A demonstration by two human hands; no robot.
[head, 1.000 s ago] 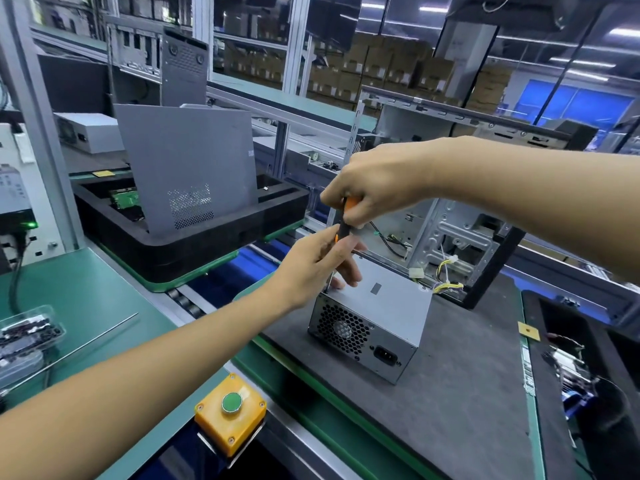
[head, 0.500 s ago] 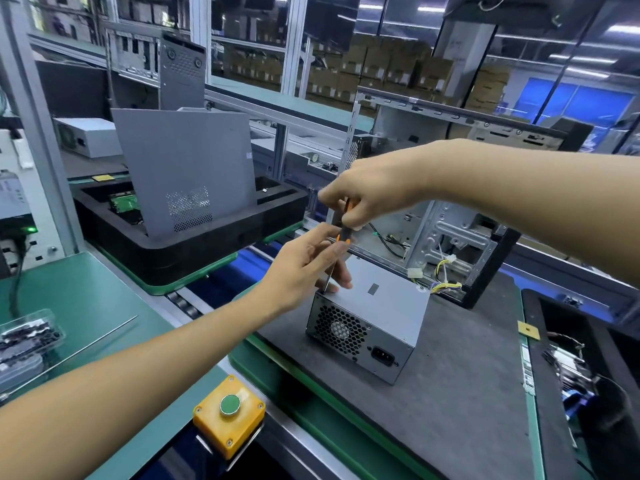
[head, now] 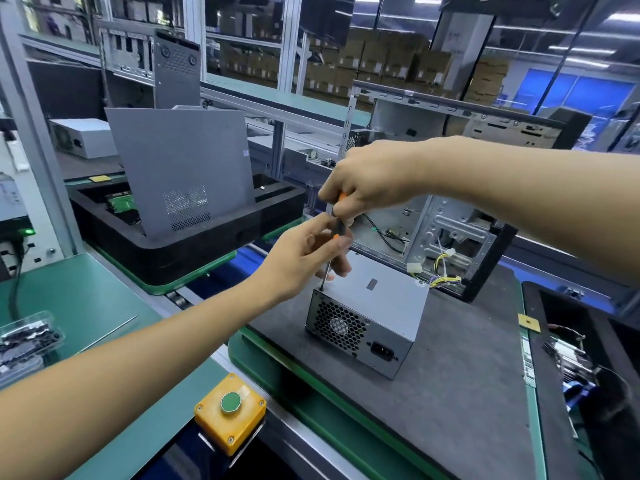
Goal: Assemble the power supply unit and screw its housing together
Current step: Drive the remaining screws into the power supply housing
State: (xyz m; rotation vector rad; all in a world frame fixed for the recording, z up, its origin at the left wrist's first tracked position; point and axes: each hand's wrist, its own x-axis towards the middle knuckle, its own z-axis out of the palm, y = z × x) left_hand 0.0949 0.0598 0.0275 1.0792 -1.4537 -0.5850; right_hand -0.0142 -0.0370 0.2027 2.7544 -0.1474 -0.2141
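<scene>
With the driver (head: 333, 237) tip now lowering onto the PSU's (head: 367, 313) top corner on the mat (head: 467, 393), the right hand (head: 370, 181) is gripping the handle, the left hand (head: 304, 261) pinching the shaft, so screwing is starting.

Power supply unit (head: 372, 313) sits on grey tabletop (head: 450, 393). Right hand (head: 367, 183) grips screwdriver (head: 337, 230) handle above it; left hand (head: 304, 258) pinches shaft, tip at unit's top near-left corner. Open chassis (head: 450, 230) behind unit; yellow button box (head: 230, 412) in front-left.
</scene>
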